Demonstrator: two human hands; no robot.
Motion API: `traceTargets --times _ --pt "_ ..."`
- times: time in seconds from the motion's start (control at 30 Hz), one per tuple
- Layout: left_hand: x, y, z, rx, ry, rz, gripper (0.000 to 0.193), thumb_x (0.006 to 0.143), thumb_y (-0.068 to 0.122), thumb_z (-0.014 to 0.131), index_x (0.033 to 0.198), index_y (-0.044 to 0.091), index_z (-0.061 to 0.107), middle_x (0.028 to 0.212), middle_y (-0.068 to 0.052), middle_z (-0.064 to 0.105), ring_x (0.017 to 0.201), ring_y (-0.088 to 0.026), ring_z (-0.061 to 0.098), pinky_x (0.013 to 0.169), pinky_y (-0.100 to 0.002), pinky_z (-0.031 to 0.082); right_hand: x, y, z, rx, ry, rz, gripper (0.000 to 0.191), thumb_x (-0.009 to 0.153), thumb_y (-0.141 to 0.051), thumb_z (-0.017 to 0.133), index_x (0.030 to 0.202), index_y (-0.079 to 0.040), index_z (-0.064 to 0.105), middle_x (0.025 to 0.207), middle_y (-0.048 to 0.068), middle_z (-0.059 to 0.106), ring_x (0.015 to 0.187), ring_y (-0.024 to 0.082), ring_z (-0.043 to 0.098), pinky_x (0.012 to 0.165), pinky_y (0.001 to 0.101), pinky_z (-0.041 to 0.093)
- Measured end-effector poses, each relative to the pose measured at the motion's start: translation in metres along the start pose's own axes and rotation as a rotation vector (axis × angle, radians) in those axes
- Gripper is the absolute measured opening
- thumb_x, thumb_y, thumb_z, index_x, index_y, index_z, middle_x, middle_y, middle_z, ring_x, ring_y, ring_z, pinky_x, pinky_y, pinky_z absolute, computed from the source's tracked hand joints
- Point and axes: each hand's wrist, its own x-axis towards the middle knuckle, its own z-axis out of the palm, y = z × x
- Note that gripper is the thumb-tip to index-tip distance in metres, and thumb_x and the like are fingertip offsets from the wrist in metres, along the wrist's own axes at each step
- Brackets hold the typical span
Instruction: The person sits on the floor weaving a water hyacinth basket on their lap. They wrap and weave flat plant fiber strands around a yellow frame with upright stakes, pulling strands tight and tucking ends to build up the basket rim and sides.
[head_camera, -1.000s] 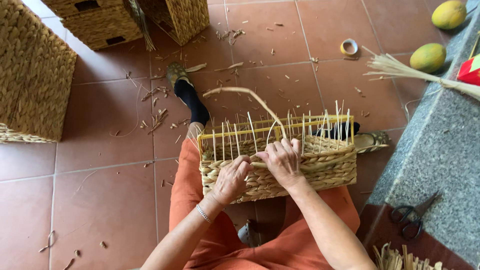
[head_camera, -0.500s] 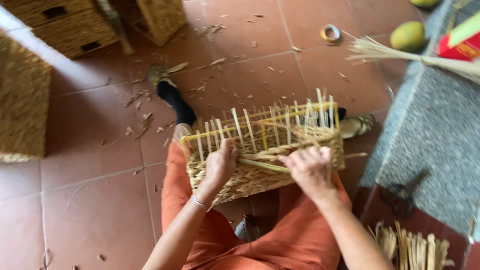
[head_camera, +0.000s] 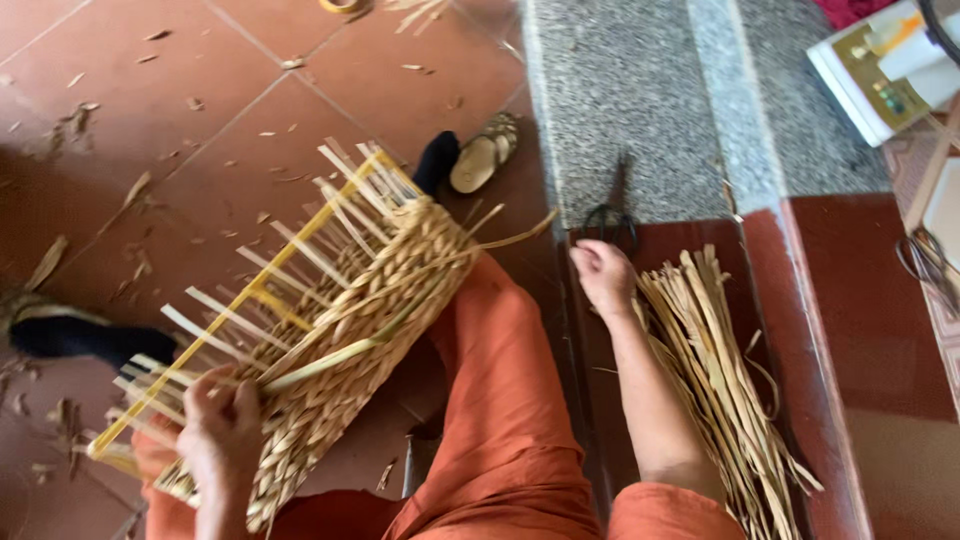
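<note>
Basket (head_camera: 340, 330), half-woven, lies tilted across the seated person's lap, over the orange trousers (head_camera: 510, 420), above a red tiled floor (head_camera: 150, 120) littered with fibre scraps. Its lower wall is already plaited in thick braided rows; above that band the pale upright stakes (head_camera: 300, 250) stand bare around a yellow frame (head_camera: 290, 270), so the upper part of the wall appears unwoven and the rim unfinished. One loose strand (head_camera: 500, 240) trails from the far right corner of the woven band.

Left hand (head_camera: 220, 430), at the near left, is closed around the near end of the basket, its fingers wrapped over stakes and braid, holding the piece steady. Right hand (head_camera: 605, 275) is well apart from the basket, out to the right, resting with curled fingers at the far end of a bundle of dried fibre strips (head_camera: 720, 380) that lies on the dark red step; whether it has pinched a strip cannot be told. Black scissors (head_camera: 612, 215) lie just beyond that hand, on the grey stone ledge (head_camera: 640, 100). By this showing the weaving stands roughly at mid-height, with fresh material at hand. A sandal (head_camera: 485, 155) rests on the floor beyond the basket.
</note>
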Motion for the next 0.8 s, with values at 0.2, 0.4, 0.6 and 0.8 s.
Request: traceTargets --times 0.2,0.4,0.6,0.8 --pt "0.002 -0.015 -0.008 0.034 -0.003 0.018 0.026 0.105 0.019 0.074 0.119 0.001 0.062 0.094 -0.013 0.074 0.074 -0.017 0.071 0.074 -0.033 0.056 -0.029 0.090 -0.061 -0.306 0.219 0.292 0.010 0.087 -0.020 0.083 0.095 -0.020 0.078 0.093 0.005 0.078 0.085 0.020 0.071 0.072 0.0350 0.056" --pt "0.008 -0.034 -0.010 0.040 -0.037 0.020 0.025 0.106 0.016 0.072 0.119 -0.001 0.058 0.093 -0.014 0.075 0.075 -0.015 0.071 0.075 -0.030 0.057 -0.035 0.096 -0.061 -0.464 -0.012 0.361 0.009 0.088 -0.015 0.079 0.092 -0.024 0.077 0.099 0.003 0.073 0.093 0.023 0.070 0.071 0.0422 0.059" --pt "0.006 -0.041 -0.011 0.074 -0.013 0.091 0.020 0.107 0.014 0.071 0.112 -0.001 0.059 0.103 -0.013 0.075 0.082 -0.015 0.072 0.079 -0.029 0.058 -0.024 0.102 -0.042 -0.650 -0.051 0.280 0.015 0.078 -0.009 0.081 0.088 -0.019 0.075 0.103 0.011 0.069 0.098 0.031 0.065 0.077 0.0507 0.054" --pt "0.005 -0.024 0.012 0.088 0.053 0.030 0.009 0.107 0.012 0.070 0.115 0.009 0.069 0.098 -0.010 0.070 0.075 -0.020 0.067 0.066 -0.033 0.052 0.001 0.112 -0.038 -0.307 0.089 0.127 0.010 0.092 -0.004 0.068 0.098 -0.012 0.070 0.094 0.008 0.068 0.087 0.029 0.063 0.075 0.0455 0.053"
